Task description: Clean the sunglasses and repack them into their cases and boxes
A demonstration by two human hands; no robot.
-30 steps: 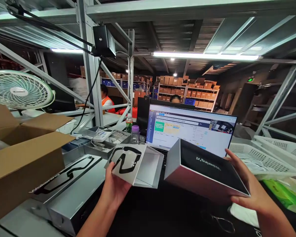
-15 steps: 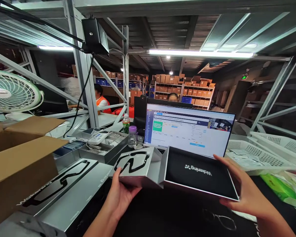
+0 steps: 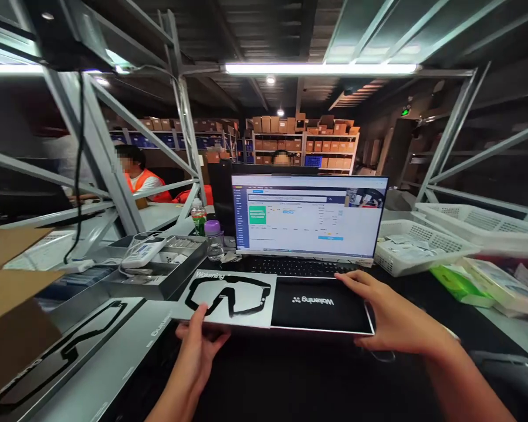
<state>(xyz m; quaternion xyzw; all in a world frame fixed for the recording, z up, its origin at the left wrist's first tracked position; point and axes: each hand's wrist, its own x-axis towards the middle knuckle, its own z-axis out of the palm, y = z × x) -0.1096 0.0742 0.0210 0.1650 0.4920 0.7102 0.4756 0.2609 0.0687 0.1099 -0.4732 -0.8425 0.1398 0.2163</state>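
Toward the desk's (image 3: pixel 290 384) near edge: left grip (image 3: pixel 198 337) pinching white sleeve (image 3: pixel 249 296), right grip (image 3: pixel 391 310) pinching black-topped box (image 3: pixel 321 316) touching it.

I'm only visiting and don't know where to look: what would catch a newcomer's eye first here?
Front and centre, the left grip holds a white card sleeve printed with black eyewear, beside a black-topped rectangular box in the right grip. Behind them glows a wide, flat rectangular monitor.
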